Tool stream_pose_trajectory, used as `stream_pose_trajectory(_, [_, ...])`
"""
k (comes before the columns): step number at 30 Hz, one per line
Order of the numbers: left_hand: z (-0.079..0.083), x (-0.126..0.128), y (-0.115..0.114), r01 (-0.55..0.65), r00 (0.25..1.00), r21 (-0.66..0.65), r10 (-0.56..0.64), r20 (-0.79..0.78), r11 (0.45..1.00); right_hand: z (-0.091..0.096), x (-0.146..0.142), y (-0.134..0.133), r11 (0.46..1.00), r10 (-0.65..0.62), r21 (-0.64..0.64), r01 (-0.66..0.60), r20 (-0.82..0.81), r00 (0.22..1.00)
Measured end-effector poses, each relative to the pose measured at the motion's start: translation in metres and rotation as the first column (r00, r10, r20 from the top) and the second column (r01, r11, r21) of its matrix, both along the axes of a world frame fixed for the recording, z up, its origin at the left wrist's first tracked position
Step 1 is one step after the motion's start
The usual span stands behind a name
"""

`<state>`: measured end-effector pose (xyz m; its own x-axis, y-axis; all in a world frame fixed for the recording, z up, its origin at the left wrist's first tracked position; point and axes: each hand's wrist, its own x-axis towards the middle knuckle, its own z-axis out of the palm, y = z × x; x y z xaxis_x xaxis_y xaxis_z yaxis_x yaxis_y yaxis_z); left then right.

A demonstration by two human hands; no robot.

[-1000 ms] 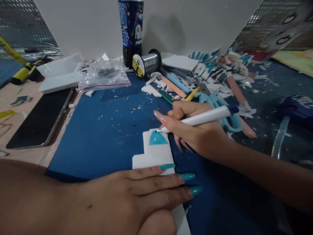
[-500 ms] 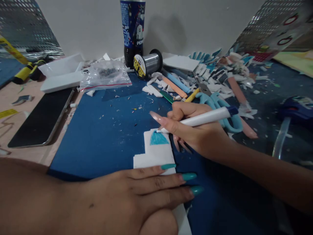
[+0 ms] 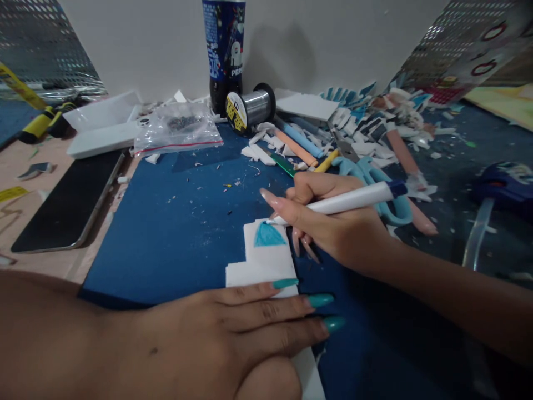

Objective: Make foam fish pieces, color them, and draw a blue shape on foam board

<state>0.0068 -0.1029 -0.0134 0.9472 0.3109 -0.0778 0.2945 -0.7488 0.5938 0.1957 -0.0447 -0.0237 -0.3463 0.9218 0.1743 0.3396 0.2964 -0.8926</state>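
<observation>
My right hand (image 3: 333, 222) grips a white marker (image 3: 353, 199) with a dark blue end. The marker's tip touches the top of a blue coloured patch (image 3: 270, 235) on a piece of white paper (image 3: 260, 273). That paper has a stepped edge and lies on the blue surface. Across its lower part, my left hand (image 3: 254, 322) lies flat with fingers stretched to the right, covering much of the paper. Light blue scissors (image 3: 389, 205) rest just behind my right hand, their handles partly hidden by it.
Behind are a Pepsi bottle (image 3: 225, 55), a wire spool (image 3: 252, 108), a zip bag (image 3: 179, 128) and a heap of paper scraps (image 3: 375, 122). To the left lie a black phone (image 3: 69, 203) and a yellow-black tool (image 3: 41, 122). A dark blue glue gun (image 3: 506, 189) is at right.
The blue patch is filled in a little more along its upper right side. My right hand has shifted only slightly; the left hand stays flat on the paper.
</observation>
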Motion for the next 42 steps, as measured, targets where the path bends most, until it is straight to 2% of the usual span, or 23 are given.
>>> stream_pose_trajectory(4, [0.0021,-0.0009,-0.0003,0.018,1.000,0.042,-0.018,0.000,0.999,0.0025,-0.0008,-0.0003,1.000,-0.026,-0.018,0.026,0.003,1.000])
stream_pose_trajectory(8, [0.0038,-0.0006,-0.0004,0.055,0.998,0.081,-0.053,-0.029,0.995,0.0043,-0.0012,0.0010,0.998,0.001,-0.057,0.000,0.009,1.000])
stream_pose_trajectory(15, [0.0096,0.0021,0.0036,0.115,0.991,0.051,-0.111,-0.080,0.992,0.0043,0.0001,-0.0019,0.998,0.040,-0.040,-0.039,0.039,0.998])
stream_pose_trajectory(18, [0.0080,0.0030,0.0033,0.104,0.994,0.038,-0.102,-0.048,0.994,0.0047,-0.0003,-0.0029,0.998,0.046,-0.043,-0.045,0.031,0.998])
stream_pose_trajectory(23, [0.0047,0.0013,0.0012,0.033,0.999,0.033,-0.034,0.033,0.999,0.0048,-0.0013,-0.0016,0.989,0.146,-0.008,-0.146,0.051,0.988])
stream_pose_trajectory(29, [0.0085,0.0016,0.0028,0.061,0.998,-0.025,-0.061,-0.019,0.998,0.0020,-0.0009,-0.0013,0.983,0.183,0.012,-0.184,0.077,0.980])
stream_pose_trajectory(34, [0.0081,0.0021,0.0029,0.020,1.000,-0.053,-0.019,0.018,0.998,-0.0001,0.0003,-0.0005,0.976,0.211,0.032,-0.216,0.105,0.972])
stream_pose_trajectory(42, [0.0096,0.0021,0.0037,0.056,0.997,-0.046,-0.058,-0.044,0.997,0.0013,-0.0008,-0.0011,0.973,0.224,0.038,-0.228,0.092,0.970])
